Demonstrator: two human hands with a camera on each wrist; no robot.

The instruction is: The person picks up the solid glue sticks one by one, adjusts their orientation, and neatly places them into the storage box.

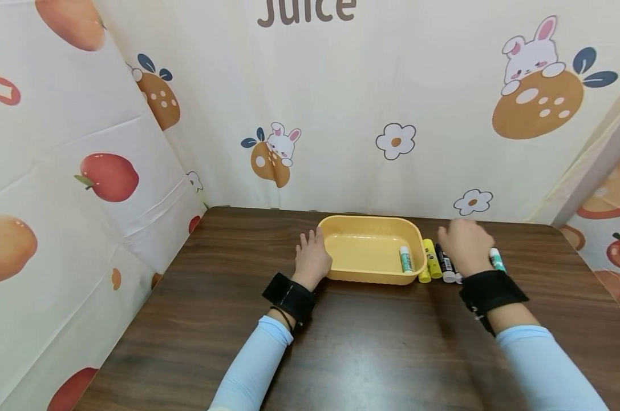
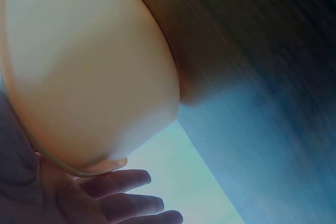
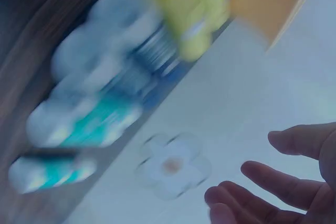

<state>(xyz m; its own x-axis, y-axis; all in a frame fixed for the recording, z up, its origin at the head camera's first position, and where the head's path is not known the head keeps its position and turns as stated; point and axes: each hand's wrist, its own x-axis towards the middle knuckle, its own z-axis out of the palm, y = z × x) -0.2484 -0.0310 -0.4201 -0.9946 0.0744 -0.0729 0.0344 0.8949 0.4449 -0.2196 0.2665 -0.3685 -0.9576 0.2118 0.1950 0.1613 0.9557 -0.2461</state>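
Head view: yellow tray (image 1: pixel 340 228) stands at the far middle of the worktop (image 1: pixel 340 342), one teal-and-white glue stick (image 1: pixel 405 260) lying inside at its right end.
Left hand (image 1: pixel 312 260): rests against the tray's left wall, fingers straight and relaxed; the left wrist view shows the fingers (image 2: pixel 121 182) under the rim.
Right hand (image 1: pixel 466 245): hovers over the row of sticks just right of the tray, fingers loosely spread, holding nothing; blurred.
Sticks outside: yellow stick (image 1: pixel 432 260) beside the tray wall, black stick (image 1: pixel 444 264) next to it, teal stick (image 1: pixel 497 260) past the hand; others are hidden under the hand.
Progress: one stick sits in the tray, several lie outside, so most appears left to do.
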